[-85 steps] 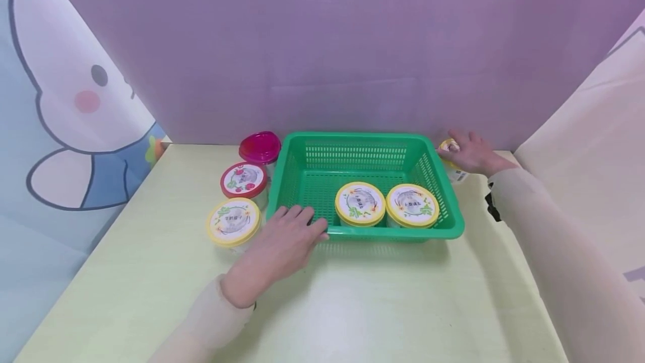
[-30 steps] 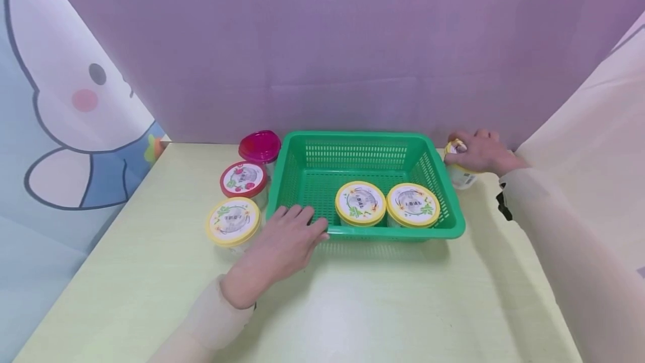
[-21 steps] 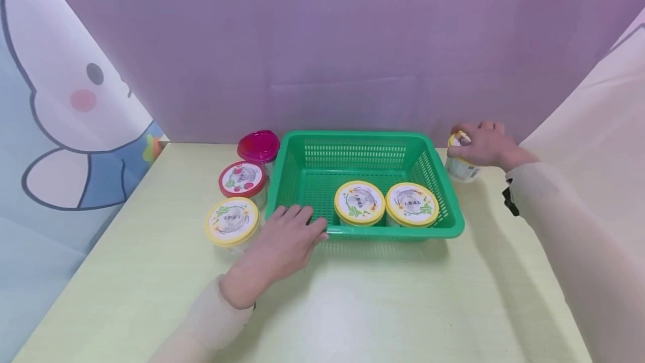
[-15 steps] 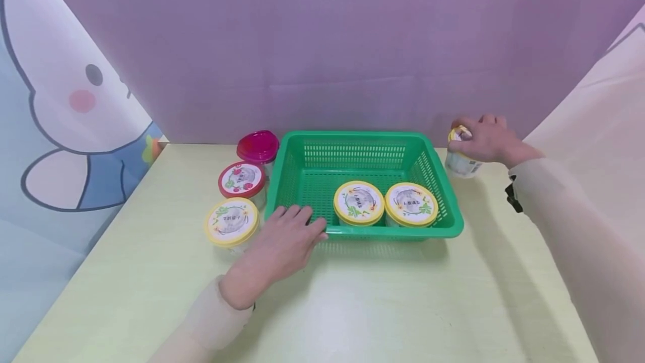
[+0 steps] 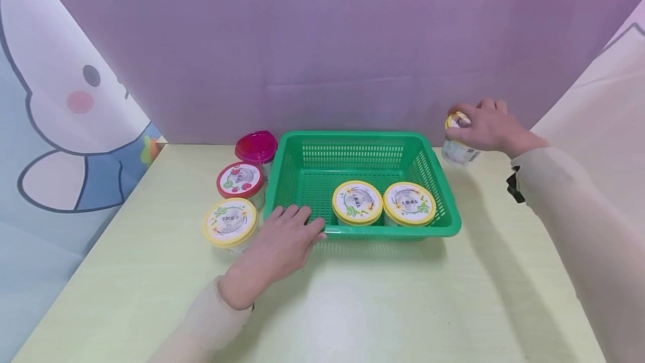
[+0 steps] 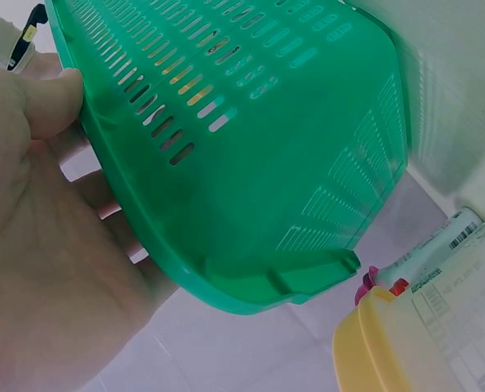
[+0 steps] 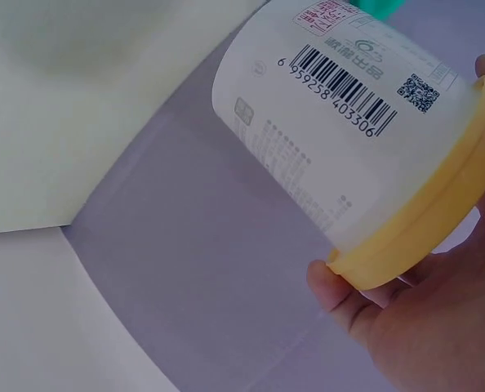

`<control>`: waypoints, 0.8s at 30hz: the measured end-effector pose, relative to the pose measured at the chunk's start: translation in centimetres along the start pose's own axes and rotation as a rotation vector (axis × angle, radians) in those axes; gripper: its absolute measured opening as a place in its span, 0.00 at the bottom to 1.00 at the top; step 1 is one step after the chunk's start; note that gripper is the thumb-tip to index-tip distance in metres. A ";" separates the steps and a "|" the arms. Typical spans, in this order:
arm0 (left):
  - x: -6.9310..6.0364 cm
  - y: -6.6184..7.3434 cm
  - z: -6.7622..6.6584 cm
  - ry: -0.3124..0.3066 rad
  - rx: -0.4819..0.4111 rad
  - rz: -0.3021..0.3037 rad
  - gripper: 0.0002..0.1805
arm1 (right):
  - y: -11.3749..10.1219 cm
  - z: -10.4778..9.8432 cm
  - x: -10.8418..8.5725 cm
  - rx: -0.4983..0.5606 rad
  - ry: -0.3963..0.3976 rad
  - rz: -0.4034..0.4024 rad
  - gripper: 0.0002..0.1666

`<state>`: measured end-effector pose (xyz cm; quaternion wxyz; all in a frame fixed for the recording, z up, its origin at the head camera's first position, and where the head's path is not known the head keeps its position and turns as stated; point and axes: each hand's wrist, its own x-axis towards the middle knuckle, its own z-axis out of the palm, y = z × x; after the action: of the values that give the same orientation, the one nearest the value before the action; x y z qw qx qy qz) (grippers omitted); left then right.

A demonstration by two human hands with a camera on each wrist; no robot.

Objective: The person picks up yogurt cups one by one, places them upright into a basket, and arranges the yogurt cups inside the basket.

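My right hand (image 5: 486,125) grips a white tub with a yellow lid (image 7: 349,122) by its lid, lifted off the table beyond the basket's right end. In the right wrist view its barcode side shows, and fingertips pinch the lid's edge. My left hand (image 5: 282,242) holds the front rim of a green plastic basket (image 5: 353,136) near its left corner; the left wrist view shows the thumb on one side of the rim (image 6: 136,220) and fingers on the other. Inside the basket two yellow-lidded tubs (image 5: 357,203) (image 5: 409,204) stand side by side at the front right.
Left of the basket stand a yellow-lidded tub (image 5: 230,222), a red-lidded tub (image 5: 240,179) and a container with a magenta top (image 5: 257,147). A purple cloth wall (image 5: 342,49) rises behind the table (image 5: 393,307). Printed cloth (image 5: 60,111) hangs on the left.
My right hand has taken hold of the tub behind the basket's right end, shifted it slightly right and raised it. The left hand has stayed on the basket's rim.
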<state>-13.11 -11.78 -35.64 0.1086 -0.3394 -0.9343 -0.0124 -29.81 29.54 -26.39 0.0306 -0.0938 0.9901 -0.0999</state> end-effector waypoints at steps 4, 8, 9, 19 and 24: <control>0.0 0.0 0.0 -0.003 -0.006 -0.004 0.08 | -0.6 -0.5 0.0 0.018 0.008 -0.011 0.37; 0.0 0.0 -0.1 -0.004 -0.009 -0.004 0.08 | -1.2 -0.9 0.1 0.027 0.016 -0.032 0.38; 0.0 0.0 -0.1 -0.005 -0.007 -0.003 0.08 | -1.4 -0.9 0.1 0.028 0.016 -0.037 0.38; 0.0 0.0 0.0 0.006 -0.002 -0.002 0.08 | -3.6 -1.4 0.3 0.040 0.000 -0.067 0.38; 0.0 0.0 0.1 0.012 -0.003 0.001 0.08 | -4.8 -1.3 0.3 0.049 -0.008 -0.078 0.37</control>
<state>-13.19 -11.79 -35.74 0.1137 -0.3398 -0.9335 -0.0161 -29.38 25.10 -24.14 0.0328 -0.1321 0.9828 -0.1249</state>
